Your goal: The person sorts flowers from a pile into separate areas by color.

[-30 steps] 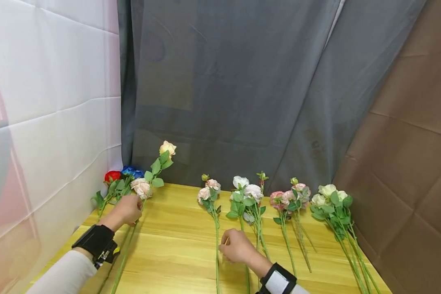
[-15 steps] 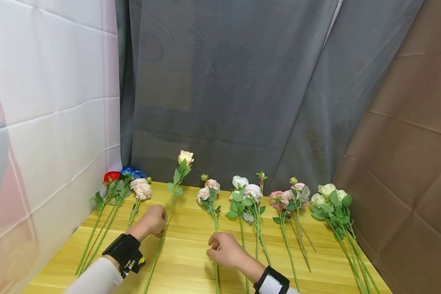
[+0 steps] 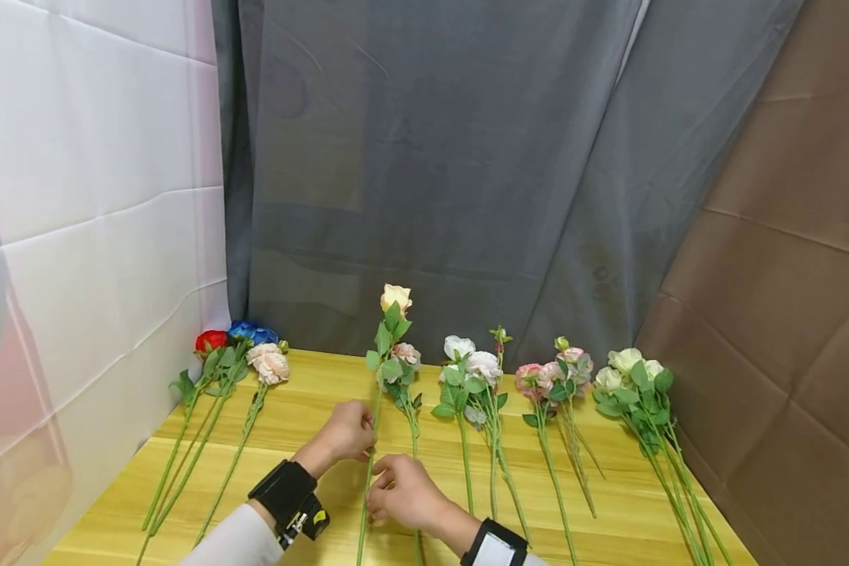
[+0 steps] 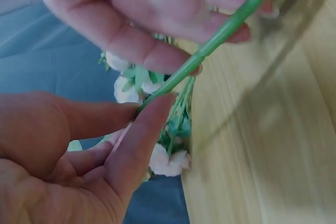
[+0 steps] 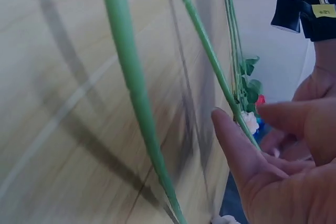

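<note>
A pale yellow rose point(image 3: 396, 299) on a long green stem point(image 4: 215, 40) stands tilted up above the table, its leaves overlapping a light pink flower point(image 3: 407, 354) behind. My left hand point(image 3: 350, 431) pinches this stem between thumb and index finger, as the left wrist view shows close up. Just below, on the stem's other side, is my right hand point(image 3: 406, 494). Its index fingertip point(image 5: 218, 116) is right at the stem, while the thumb stays apart from it. In the right wrist view another green stem point(image 5: 131, 77) runs nearer the camera.
Red point(image 3: 211, 341), blue point(image 3: 251, 331) and blush point(image 3: 268, 364) flowers lie at the left of the wooden table point(image 3: 304, 377). White flowers point(image 3: 483, 367), pink ones point(image 3: 538, 379) and a cream bunch point(image 3: 626, 369) lie rightward. A grey curtain point(image 3: 424, 157) hangs behind.
My left hand has carried the yellow rose rightward from beside the blush flower to the middle. My right hand has shifted left to meet its stem.
</note>
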Motion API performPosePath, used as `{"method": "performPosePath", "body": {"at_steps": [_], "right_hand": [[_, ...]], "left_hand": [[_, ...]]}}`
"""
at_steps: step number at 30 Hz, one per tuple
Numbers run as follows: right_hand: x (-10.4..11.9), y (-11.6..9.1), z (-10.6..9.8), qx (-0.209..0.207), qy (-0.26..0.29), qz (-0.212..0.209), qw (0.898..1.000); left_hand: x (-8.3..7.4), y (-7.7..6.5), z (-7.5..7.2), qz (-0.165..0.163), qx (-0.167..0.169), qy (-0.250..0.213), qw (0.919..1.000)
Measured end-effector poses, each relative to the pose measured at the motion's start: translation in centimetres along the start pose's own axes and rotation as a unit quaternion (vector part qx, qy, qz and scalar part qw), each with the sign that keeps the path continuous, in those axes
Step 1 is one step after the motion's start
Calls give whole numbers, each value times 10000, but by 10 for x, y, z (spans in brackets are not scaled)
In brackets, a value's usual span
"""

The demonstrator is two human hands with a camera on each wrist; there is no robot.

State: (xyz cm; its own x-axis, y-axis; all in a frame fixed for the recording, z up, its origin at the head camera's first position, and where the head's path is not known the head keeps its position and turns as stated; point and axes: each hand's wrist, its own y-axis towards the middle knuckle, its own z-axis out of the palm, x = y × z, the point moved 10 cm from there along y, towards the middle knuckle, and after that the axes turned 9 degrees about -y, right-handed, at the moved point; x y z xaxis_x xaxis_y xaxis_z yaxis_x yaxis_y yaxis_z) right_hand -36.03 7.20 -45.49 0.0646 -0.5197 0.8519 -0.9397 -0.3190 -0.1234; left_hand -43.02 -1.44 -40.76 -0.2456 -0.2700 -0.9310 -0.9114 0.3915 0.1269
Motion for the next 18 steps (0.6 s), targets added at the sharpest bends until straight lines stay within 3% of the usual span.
{"method": "performPosePath", "body": {"at_steps": [5,9,11,14,18], "right_hand": [[-1,4,-6,-326,-80,-41,9994],[-3,7,-7,-306,-181,-50,9994],[-3,7,-6,-248,-166,-47,9995],[-5,7,-5,-171,-183,41,9997],[-12,6,-4,-75,-201,365,9991]], "left_hand": [[-3,-1,3,99,-74,-230,9997],[2,-2,6,19,80,-506,9987],[7,-4,4,7,142,-421,9990],[15,-7,-11,-18,20,9,10000],[26,-13,-56,-96,-441,1097,9929]]}}
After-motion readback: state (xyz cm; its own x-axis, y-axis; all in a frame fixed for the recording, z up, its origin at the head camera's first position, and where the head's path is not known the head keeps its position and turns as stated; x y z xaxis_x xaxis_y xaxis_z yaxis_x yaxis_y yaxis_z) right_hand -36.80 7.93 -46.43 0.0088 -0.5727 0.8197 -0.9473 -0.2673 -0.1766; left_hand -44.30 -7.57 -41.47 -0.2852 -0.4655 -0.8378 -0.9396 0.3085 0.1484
